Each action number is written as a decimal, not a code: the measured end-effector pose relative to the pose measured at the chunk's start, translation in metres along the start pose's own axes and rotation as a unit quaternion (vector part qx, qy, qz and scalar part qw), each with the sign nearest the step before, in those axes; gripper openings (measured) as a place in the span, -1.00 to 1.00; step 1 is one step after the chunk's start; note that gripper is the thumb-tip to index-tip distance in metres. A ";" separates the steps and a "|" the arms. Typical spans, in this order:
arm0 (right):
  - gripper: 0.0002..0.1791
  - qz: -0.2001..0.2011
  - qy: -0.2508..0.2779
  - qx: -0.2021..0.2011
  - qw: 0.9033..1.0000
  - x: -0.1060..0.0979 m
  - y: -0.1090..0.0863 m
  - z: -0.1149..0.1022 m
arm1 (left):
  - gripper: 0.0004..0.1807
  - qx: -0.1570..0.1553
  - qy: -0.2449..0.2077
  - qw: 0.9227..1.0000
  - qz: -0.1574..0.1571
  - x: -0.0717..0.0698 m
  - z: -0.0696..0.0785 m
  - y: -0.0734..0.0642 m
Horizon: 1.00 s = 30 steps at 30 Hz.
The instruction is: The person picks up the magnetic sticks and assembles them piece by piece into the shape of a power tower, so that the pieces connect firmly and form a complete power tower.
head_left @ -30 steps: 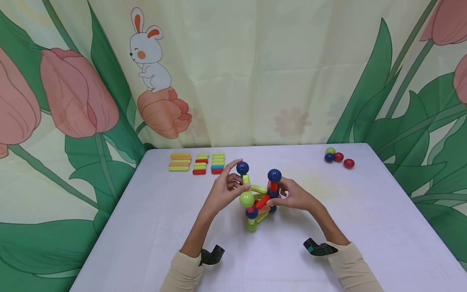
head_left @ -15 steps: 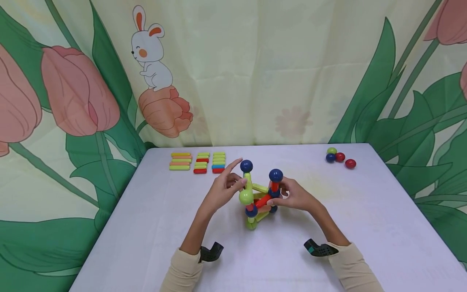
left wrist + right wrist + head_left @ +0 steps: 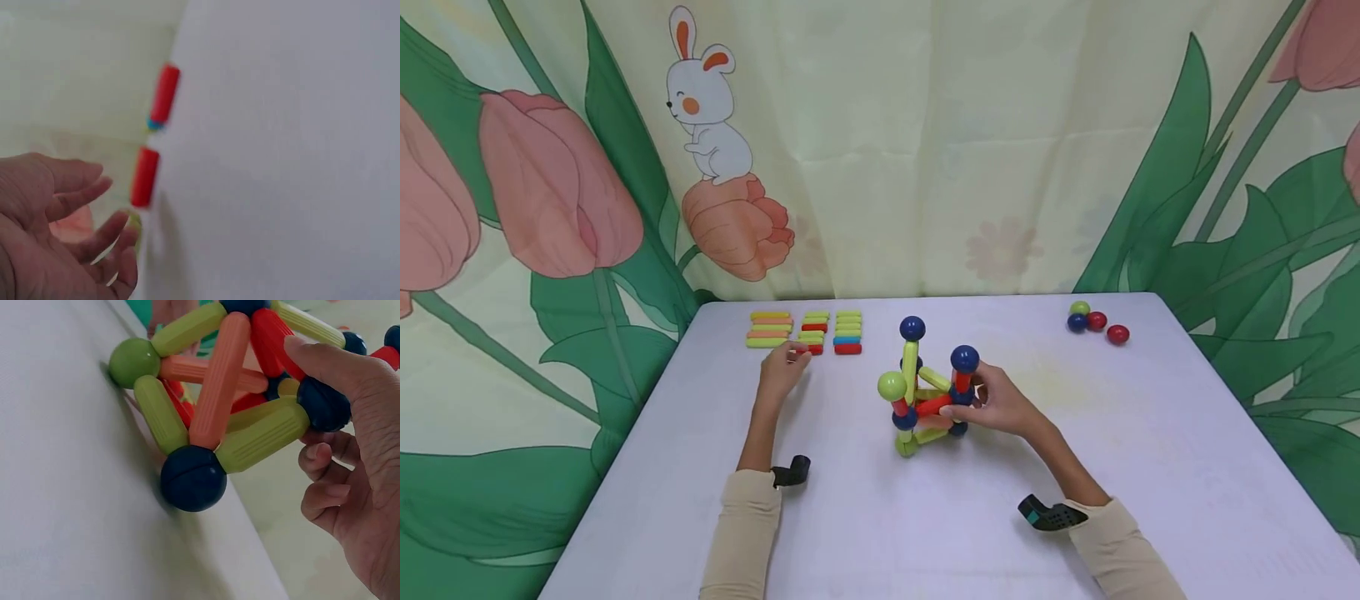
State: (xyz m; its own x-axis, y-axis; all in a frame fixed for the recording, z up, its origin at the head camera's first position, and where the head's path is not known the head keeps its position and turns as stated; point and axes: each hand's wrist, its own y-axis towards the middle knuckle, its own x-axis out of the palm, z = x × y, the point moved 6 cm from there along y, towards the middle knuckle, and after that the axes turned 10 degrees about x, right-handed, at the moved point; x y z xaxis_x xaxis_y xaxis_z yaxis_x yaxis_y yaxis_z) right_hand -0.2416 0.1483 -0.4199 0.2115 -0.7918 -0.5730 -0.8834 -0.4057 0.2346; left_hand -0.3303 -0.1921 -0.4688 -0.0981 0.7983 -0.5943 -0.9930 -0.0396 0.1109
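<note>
A ball-and-stick structure point(image 3: 932, 406) of blue and green balls joined by green, red and orange rods stands mid-table. My right hand point(image 3: 1007, 406) grips it at its right side. In the right wrist view, the thumb of this right hand point(image 3: 378, 462) presses a red rod point(image 3: 275, 340) beside a blue ball point(image 3: 323, 404), and the other fingers curl behind. My left hand point(image 3: 780, 373) is over the front of the middle row of sticks, by a red stick point(image 3: 812, 349). From the left wrist, the left hand point(image 3: 44, 231) appears with loosely bent fingers, apart from the red stick point(image 3: 145, 177).
Left of the middle row lies another row of sticks point(image 3: 767, 330), and to its right a third row point(image 3: 848, 333) with a blue stick. Loose balls point(image 3: 1097, 321) in green, blue and red sit at the back right. A printed curtain point(image 3: 1000, 150) hangs behind the table.
My left hand has left the structure and moved left to the stick rows. The structure has turned a little, its green-ball side shifting left and away. My right hand keeps its grip.
</note>
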 end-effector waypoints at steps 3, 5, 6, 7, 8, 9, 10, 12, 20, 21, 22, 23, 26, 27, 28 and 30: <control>-0.57 0.017 -0.007 -0.010 1.000 0.005 0.004 0.013 | -0.60 -0.017 0.057 0.998 0.018 -0.014 -0.024 0.013; -0.57 0.028 -0.008 -0.022 0.999 0.007 0.005 0.016 | -0.54 -0.023 0.087 0.996 0.025 -0.021 -0.033 0.019; -0.57 0.033 -0.006 -0.025 0.999 0.008 0.005 0.016 | -0.51 -0.025 0.104 0.994 0.024 -0.024 -0.036 0.022; -0.57 0.038 -0.006 -0.030 0.999 0.008 0.005 0.017 | -0.49 -0.027 0.118 0.992 0.023 -0.026 -0.039 0.024; -0.57 0.043 -0.006 -0.034 0.998 0.008 0.005 0.017 | -0.48 -0.028 0.132 0.991 0.024 -0.029 -0.042 0.025; -0.58 0.047 -0.007 -0.036 0.998 0.009 0.005 0.018 | -0.48 -0.029 0.149 0.988 0.025 -0.031 -0.043 0.026; -0.59 0.050 -0.008 -0.039 0.998 0.009 0.005 0.018 | -0.48 -0.031 0.163 0.986 0.028 -0.032 -0.045 0.026; -0.60 0.058 -0.015 -0.043 0.997 0.010 0.004 0.017 | -0.50 -0.031 0.192 0.980 0.042 -0.037 -0.045 0.027; -0.59 0.089 -0.029 -0.045 0.995 0.010 0.003 0.017 | -0.65 -0.031 0.247 0.965 0.087 -0.049 -0.041 0.022; -0.59 0.091 -0.029 -0.045 0.994 0.010 0.003 0.017 | -0.66 -0.034 0.251 0.964 0.086 -0.049 -0.040 0.021; -0.59 0.092 -0.030 -0.046 0.994 0.010 0.003 0.017 | -0.66 -0.039 0.253 0.963 0.086 -0.049 -0.039 0.019; -0.59 0.093 -0.029 -0.047 0.994 0.011 0.003 0.017 | -0.67 -0.040 0.252 0.963 0.084 -0.048 -0.038 0.018; -0.58 0.101 -0.029 -0.049 0.993 0.012 0.003 0.017 | -0.66 -0.025 0.216 0.973 0.079 -0.044 -0.026 0.014; -0.58 0.105 -0.029 -0.050 0.993 0.012 0.003 0.017 | -0.66 -0.014 0.192 0.978 0.079 -0.042 -0.020 0.012; -0.58 0.109 -0.028 -0.051 0.992 0.013 0.003 0.017 | -0.67 0.001 0.159 0.984 0.082 -0.040 -0.012 0.010; -0.57 0.116 -0.029 -0.051 0.991 0.014 0.003 0.017 | -0.66 0.037 0.081 0.992 0.091 -0.036 0.006 0.005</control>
State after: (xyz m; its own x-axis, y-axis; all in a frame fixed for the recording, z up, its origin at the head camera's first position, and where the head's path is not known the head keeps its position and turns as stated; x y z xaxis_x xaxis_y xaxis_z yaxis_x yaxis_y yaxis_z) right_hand -0.2483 0.1439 -0.4408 -0.0195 -0.8431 -0.5373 -0.8577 -0.2621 0.4423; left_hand -0.3310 -0.2178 -0.4421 -0.2908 0.6740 -0.6791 -0.9509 -0.1250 0.2831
